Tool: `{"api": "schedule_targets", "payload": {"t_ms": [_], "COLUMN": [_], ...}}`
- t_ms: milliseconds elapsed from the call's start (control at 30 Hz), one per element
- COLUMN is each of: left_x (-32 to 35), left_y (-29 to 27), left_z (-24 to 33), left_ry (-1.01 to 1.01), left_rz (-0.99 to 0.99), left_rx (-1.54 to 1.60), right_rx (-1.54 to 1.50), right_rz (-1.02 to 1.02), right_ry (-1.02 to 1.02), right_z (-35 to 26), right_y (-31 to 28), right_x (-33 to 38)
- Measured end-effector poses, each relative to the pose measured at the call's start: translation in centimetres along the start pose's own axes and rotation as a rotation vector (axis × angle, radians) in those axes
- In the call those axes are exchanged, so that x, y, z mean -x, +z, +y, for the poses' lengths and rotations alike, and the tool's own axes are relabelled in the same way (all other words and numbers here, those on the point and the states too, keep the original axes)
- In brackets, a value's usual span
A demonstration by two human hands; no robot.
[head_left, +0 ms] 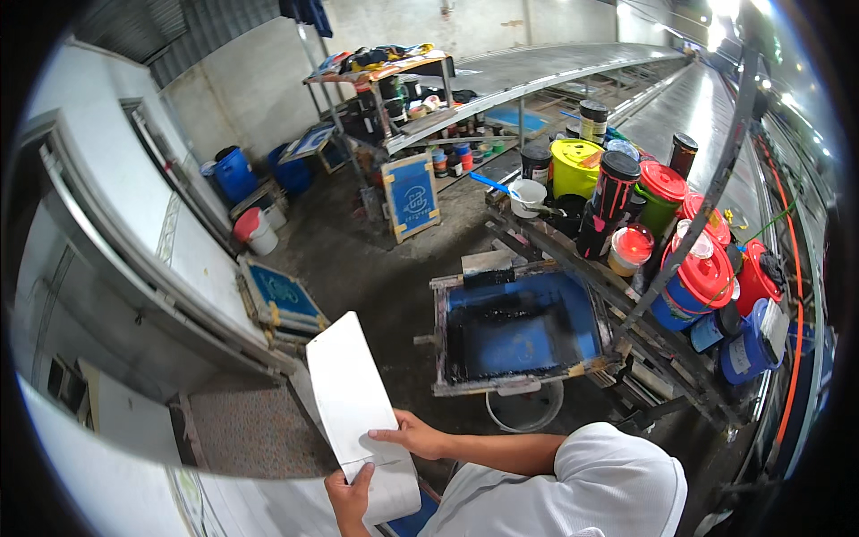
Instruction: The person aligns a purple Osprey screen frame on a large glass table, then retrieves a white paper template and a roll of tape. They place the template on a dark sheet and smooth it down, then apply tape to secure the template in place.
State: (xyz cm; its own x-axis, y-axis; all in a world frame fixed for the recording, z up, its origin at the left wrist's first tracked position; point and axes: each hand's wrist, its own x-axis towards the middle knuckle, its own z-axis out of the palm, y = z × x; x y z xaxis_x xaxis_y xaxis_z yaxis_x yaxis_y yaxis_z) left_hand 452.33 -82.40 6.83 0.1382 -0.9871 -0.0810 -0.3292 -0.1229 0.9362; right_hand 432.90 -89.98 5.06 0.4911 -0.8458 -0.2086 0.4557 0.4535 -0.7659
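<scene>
Observed: what sits on what

Floor (344, 259): dark, stained. A blue-meshed framed screen (407, 181) stands on edge there; a white bucket (263, 240) sits near the left wall.

Rack (564, 249), right: dark bars. Carries white cup (521, 207), yellow-green tub (573, 183), red-lidded jar (626, 262), blue bucket (677, 309) with red lid. Containers crowded, some partly hidden behind others.

Small surface (420, 66), rear: metal legs; crumpled multicoloured cloths (371, 59) heaped on top.

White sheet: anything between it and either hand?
Nothing visible. The left hand and right hand both grip the white sheet directly. The blue screen with black smears lies off to the right, not between them.
</scene>
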Motion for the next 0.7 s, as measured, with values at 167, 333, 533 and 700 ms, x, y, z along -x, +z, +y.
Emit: {"api": "schedule_targets", "payload": {"t_ms": [167, 333, 533, 700], "left_x": [-23.8, -45.8, -68.2, -79.0], "left_y": [1.4, 4.4, 9.6, 17.5], "left_z": [-2.7, 4.2, 11.2, 12.7], "left_ry": [0.053, 0.116, 0.147, 0.198], "left_rz": [-0.05, -0.173, -0.278, -0.228], "left_rx": [0.084, -0.114, -0.095, 0.061], "right_rx": [0.055, 0.075, 0.113, 0.189], "right_rz": [0.049, 0.125, 0.293, 0.482], "right_ry": [-0.035, -0.186, -0.378, -0.471], "right_z": [-1.7, -9.0, -19.6, -28.2], "right_y": [-5.9, -12.2, -18.8, -24.4], "right_x": [-17.0, -34.7, -50.8, -56.3]}}
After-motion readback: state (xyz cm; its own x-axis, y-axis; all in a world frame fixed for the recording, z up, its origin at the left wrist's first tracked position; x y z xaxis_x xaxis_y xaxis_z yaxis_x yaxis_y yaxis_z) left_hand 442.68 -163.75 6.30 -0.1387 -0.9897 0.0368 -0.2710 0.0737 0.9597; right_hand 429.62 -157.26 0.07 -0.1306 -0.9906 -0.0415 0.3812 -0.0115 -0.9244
